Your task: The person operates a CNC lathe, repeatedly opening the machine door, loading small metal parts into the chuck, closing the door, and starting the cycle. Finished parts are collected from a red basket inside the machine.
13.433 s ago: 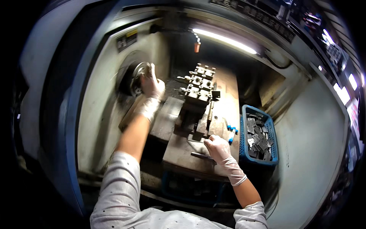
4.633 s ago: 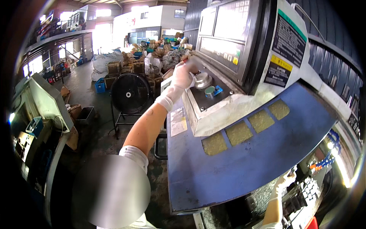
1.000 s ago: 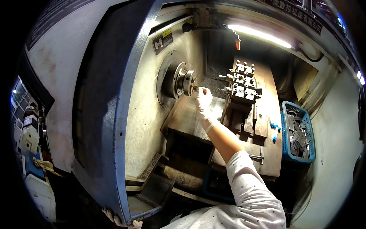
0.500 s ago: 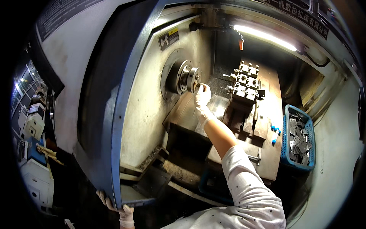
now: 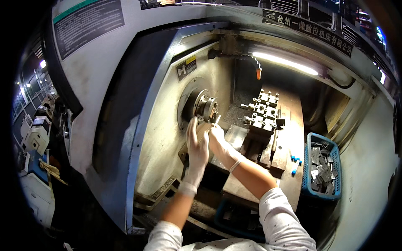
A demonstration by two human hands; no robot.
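Both my hands, in thin white gloves, are at the round metal chuck [image 5: 206, 104] on the lathe's spindle. My left hand [image 5: 196, 140] reaches up to the chuck's lower side with its fingers stretched out, and I see nothing held in it. Just to the right, my right hand [image 5: 217, 141] is closed at the front of the chuck. A thin pale edge shows by its fingertips; what they grip is too small to make out. The two hands are side by side and partly overlap in view.
Tool holders [image 5: 264, 111] stand on the slide right of the chuck. A blue-handled small tool [image 5: 296, 165] lies on the bed. Farther right, a blue basket [image 5: 307, 169] holds flat metal pieces. The machine's blue door edge [image 5: 130, 167] rises at left; an orange-tipped nozzle [image 5: 258, 74] hangs above.
My left hand has let go of the door's lower edge and come up to the chuck. My right hand stays at the chuck, slightly lower in view. The view has tilted upward.
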